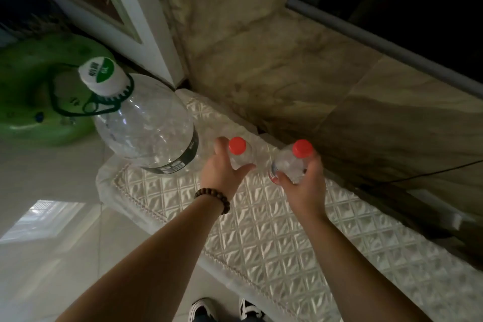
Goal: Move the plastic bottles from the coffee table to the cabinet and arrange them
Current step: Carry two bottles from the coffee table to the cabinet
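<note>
Standing on quilted cabinet top point(261, 230): big clear jug point(146, 125), white-green cap, far left. Beside it, left hand point(222, 167) wrapped round small red-capped bottle point(239, 154); right hand point(303, 180) clamped on second red-capped bottle point(292, 162).

Both hands grip small clear bottles with red caps above the quilted white cover point(274, 238) on the cabinet. The left hand point(222, 172) wraps the left bottle point(239, 154); the right hand point(303, 185) wraps the right bottle point(294, 162). A big jug point(149, 125) with a white cap stands at the cabinet's left end. A green ring point(31, 91) lies on the floor beyond.
</note>
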`<state>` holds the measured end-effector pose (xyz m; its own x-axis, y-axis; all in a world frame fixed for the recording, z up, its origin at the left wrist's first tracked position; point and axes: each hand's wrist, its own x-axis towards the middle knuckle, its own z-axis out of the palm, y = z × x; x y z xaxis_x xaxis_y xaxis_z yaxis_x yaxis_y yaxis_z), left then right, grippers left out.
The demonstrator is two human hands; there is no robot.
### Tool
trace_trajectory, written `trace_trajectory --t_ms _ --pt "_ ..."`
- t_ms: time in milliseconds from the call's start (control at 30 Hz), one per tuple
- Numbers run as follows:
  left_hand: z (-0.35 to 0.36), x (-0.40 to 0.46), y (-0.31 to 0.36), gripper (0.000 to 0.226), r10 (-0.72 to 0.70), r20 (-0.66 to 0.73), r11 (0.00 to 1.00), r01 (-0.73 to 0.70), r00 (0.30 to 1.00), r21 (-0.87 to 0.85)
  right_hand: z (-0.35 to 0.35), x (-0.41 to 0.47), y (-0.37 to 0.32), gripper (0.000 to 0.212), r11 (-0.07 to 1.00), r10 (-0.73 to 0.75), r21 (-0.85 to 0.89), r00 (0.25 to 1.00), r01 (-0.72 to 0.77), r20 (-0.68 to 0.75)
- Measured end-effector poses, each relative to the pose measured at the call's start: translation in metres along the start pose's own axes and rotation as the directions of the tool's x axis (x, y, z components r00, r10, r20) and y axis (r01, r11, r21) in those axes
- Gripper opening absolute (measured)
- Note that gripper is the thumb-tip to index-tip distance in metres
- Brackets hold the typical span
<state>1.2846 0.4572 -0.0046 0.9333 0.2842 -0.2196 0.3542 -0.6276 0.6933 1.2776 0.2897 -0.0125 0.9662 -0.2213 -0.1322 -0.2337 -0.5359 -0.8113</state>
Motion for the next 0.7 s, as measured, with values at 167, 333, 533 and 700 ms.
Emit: trace_trajectory --t_ms 167,333,533,700 --pt "0.022 0.013 -0.007 0.073 0.049 0.003 0.997 -0.049 0.999 0.058 0.023 0.009 0.016 0.069 0.999 -0.019 -0.043 0.999 0.021 0.044" --pt "0.028 0.016 -0.008 0.068 0.063 -0.022 0.996 -0.062 0.998 0.063 0.03 0.018 0.017 0.07 0.996 -0.051 -0.072 0.996 0.056 0.076" --pt "0.033 0.015 -0.012 0.076 0.086 -0.037 0.993 -0.083 0.996 0.083 0.031 0.019 0.011 0.075 0.999 -0.014 -0.042 0.998 0.016 0.055" --pt "0.028 0.009 -0.014 0.1 0.119 -0.046 0.989 -0.115 0.992 0.09 0.026 0.014 0.006 0.106 0.999 -0.01 -0.037 0.997 0.013 0.082"
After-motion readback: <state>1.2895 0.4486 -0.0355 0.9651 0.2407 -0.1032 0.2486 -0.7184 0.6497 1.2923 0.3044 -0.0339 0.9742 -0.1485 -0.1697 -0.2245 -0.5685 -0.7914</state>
